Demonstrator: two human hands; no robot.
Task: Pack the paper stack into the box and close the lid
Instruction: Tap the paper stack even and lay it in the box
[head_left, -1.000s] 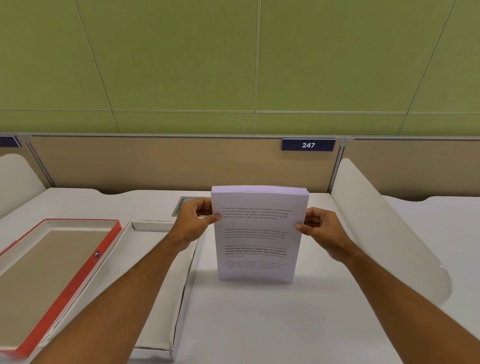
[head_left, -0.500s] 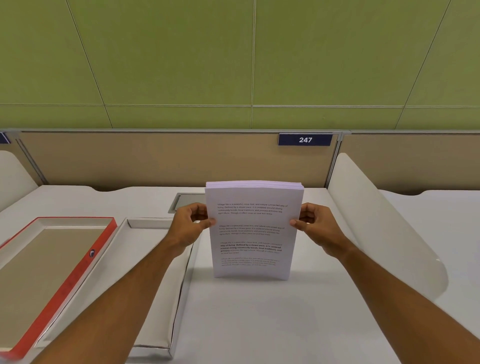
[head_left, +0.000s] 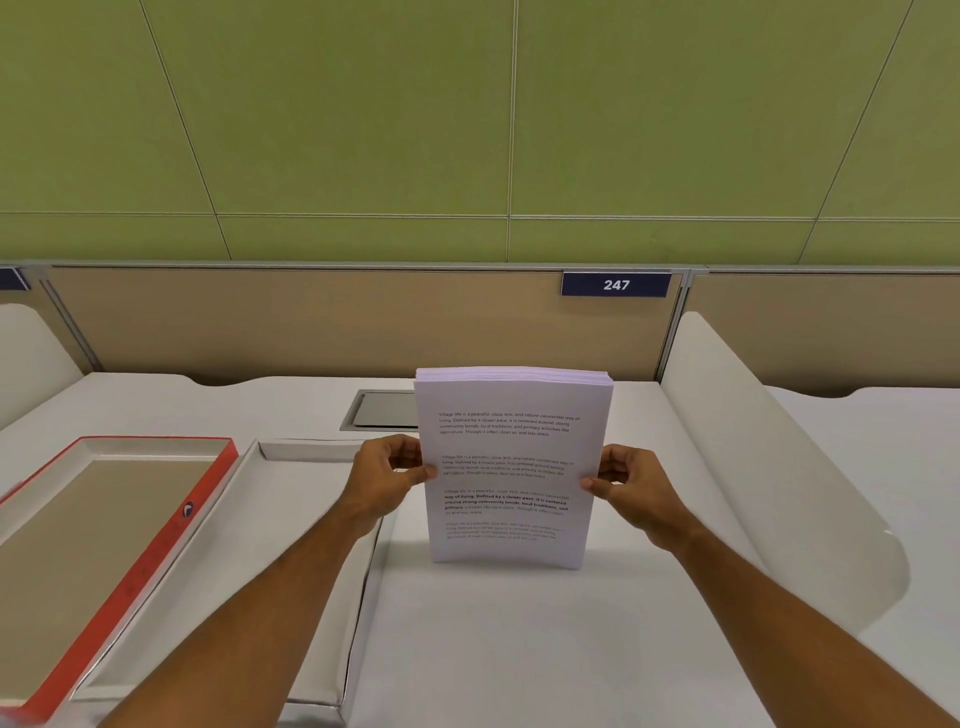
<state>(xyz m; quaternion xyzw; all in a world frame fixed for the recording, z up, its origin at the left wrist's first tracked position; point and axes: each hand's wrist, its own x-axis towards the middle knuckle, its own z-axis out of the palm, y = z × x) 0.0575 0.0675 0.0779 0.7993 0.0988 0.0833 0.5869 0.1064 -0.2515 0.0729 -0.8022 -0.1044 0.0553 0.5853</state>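
A stack of printed white paper (head_left: 511, 467) stands upright on its bottom edge on the white desk. My left hand (head_left: 387, 475) pinches its left side and my right hand (head_left: 631, 483) pinches its right side. Just left of the stack lies the open white box (head_left: 291, 519), empty, with my left forearm crossing over it. Further left lies the red-rimmed lid (head_left: 104, 545), inner side up.
A white curved divider (head_left: 769, 467) rises at the right of the desk and another at the far left (head_left: 31, 358). A grey cable hatch (head_left: 382, 410) is set into the desk behind the stack. A tan partition with a "247" label (head_left: 615, 285) closes the back.
The stack stays upright between both hands in about the same spot. The view has shifted slightly; no grip has changed.
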